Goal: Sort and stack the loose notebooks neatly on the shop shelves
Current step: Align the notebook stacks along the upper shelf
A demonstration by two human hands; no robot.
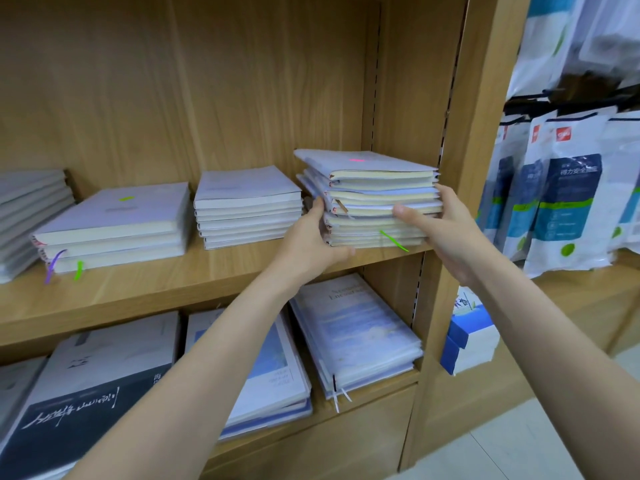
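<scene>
A head-worn camera looks down two bare forearms reaching up from the bottom of the frame into a wooden shop shelf unit. Just right of centre, on the middle shelf [180,282], sits an uneven stack of notebooks [374,199], pale covers up and cream page edges facing the viewer. Its layers are staggered; the upper few jut left and back, and a green ribbon marker [394,241] trails out near the bottom.

The left hand [311,240] presses against the stack's left side, thumb raised along the edges, fingers hidden behind. The right hand [440,226] cups the right front corner, thumb laid across the page edges and fingers wrapped round the right side. Both hands bracket the stack, which rests on the shelf against the right upright.

The stack lies directly ahead, between the hands. The long side of the notebooks seems to run back into the shelf. Both hands are equally near, so squaring it up likely means squeezing inward from each side.

To the left stand a neater stack [247,206] and a larger stack [114,226]. More notebooks lie on the lower shelf [311,424]. Packaged goods [568,192] hang at the right edge.
</scene>
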